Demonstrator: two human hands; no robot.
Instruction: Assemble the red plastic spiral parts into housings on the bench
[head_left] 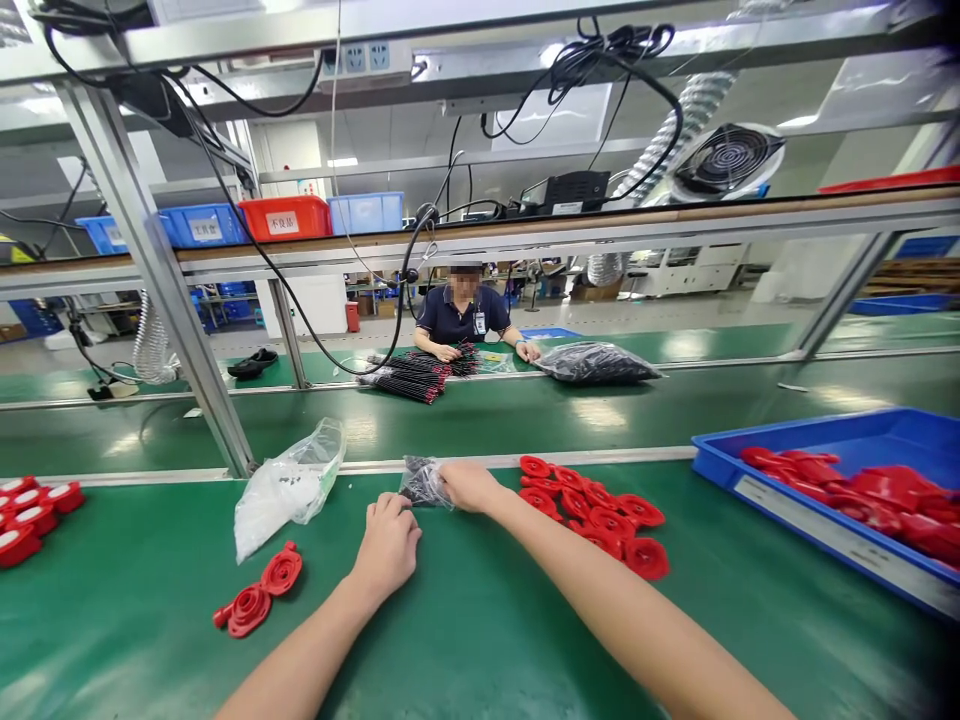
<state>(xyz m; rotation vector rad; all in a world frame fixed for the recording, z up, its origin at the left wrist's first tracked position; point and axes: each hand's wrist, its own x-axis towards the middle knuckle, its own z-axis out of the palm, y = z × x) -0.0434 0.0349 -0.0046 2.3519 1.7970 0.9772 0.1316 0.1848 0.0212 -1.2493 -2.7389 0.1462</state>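
On desk (pixel 480 630), by far rail (pixel 615 457): dark bag (pixel 424 482), clear film w/ dark bits inside.
R hand (pixel 469 487): touching bag's R end; fingertips hidden, can't tell if grip is apart or clamped.
L hand (pixel 388 540): just beside bag, near-L, fingers bent; can't tell grip, tips hidden.
White bag (pixel 274 500): L of hands.
Red pair (pixel 259 592): nearer than white bag.
Red pile (pixel 592 505): R of R hand.
Blue tray (pixel 832 522): far R, w/ red parts (pixel 892 495).
Person (pixel 463 312): opposite, hands near black wires (pixel 412 375).

Smooth, glossy green worktop (pixel 480 640); shiny red plastic parts (pixel 611 522); blue tray (pixel 787 520), seemingly plastic; metal frame (pixel 154 270).
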